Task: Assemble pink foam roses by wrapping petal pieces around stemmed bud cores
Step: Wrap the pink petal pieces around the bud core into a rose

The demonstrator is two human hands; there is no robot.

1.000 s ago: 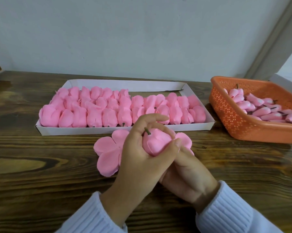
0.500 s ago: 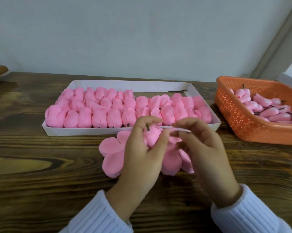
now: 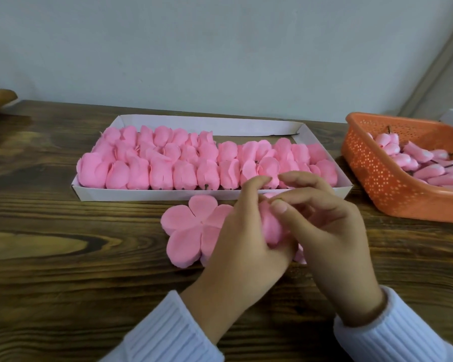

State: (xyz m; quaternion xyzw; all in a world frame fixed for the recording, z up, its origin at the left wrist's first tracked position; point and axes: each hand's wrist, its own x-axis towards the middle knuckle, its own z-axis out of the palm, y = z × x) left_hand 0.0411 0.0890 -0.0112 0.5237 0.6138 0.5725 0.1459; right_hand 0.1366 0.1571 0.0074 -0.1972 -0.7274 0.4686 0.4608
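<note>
Gripping the pink foam rose over the dark wooden counter, your left hand curls its fingers round it; your right hand pinches its top between closed fingers, near the white cardboard tray.

A tray of roses sits on the worktop; right of it a basket holds buds; before it lies a petal piece.

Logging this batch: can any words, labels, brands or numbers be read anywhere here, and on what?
None: no words, numbers or marks show on the white tray, the orange basket, the flat petal piece, the half-made rose, the table or the wall.
</note>
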